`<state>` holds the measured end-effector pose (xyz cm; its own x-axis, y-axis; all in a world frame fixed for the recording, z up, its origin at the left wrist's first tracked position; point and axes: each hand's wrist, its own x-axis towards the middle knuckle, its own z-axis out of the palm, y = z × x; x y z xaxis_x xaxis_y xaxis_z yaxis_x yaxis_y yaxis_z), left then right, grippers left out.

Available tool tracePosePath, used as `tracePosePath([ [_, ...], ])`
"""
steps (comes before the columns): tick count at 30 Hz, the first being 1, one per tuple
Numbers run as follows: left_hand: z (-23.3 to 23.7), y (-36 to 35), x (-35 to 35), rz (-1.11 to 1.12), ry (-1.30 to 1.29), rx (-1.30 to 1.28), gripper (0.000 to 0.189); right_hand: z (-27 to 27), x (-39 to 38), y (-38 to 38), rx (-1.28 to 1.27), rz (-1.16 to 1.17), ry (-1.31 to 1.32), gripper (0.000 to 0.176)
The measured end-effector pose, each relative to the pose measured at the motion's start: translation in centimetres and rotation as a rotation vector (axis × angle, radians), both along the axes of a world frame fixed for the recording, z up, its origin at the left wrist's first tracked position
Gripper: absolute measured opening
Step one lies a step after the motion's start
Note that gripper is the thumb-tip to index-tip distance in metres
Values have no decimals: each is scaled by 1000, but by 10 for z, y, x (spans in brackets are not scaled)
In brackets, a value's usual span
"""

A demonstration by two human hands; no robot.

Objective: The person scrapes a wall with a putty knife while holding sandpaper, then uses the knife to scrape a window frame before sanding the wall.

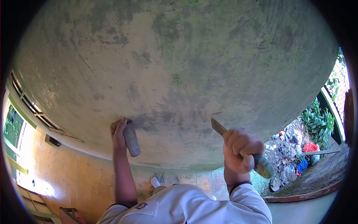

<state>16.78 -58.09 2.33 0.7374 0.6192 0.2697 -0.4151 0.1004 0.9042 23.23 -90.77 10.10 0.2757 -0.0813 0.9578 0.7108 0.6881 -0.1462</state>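
Note:
A large plastered wall, patchy grey and green, fills the view in front of me. My left hand is closed, thumb up, on the upper end of a flat grey piece with a rounded lower end, close to the wall's lower part. In my right hand is a scraper, gripped in a fist. Its narrow metal blade points up and left with the tip right by the wall surface. The thick greenish handle end sticks out below my fist.
To the left, a framed window or vent is set in the wall, above a yellowish tiled floor with a small dark box. At right, beyond a ledge, lie scattered rubbish and green plants.

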Motion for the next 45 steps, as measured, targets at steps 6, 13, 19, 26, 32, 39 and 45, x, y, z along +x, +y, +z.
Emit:
tracePosePath([
  [6,-2,2,0,-1,3,5,21,-3,7,6,-24,10,33,28],
  [13,8,-11,-1,28,28,-28,36,-2,8,6,-28,-23,-9,29],
  [19,9,-13,0,50,3,-23,36,0,4,1,0,-71,-61,28],
  [26,14,-14,-1,48,19,-17,32,-1,13,-10,75,-73,-142,29],
  [32,18,-15,0,20,2,-14,32,3,2,-18,109,19,-107,31],
  [39,1,1,0,-7,0,5,22,4,4,-12,80,-12,-130,31],
  [45,14,-15,1,40,37,-16,33,-1,2,-11,33,-51,-74,32],
])
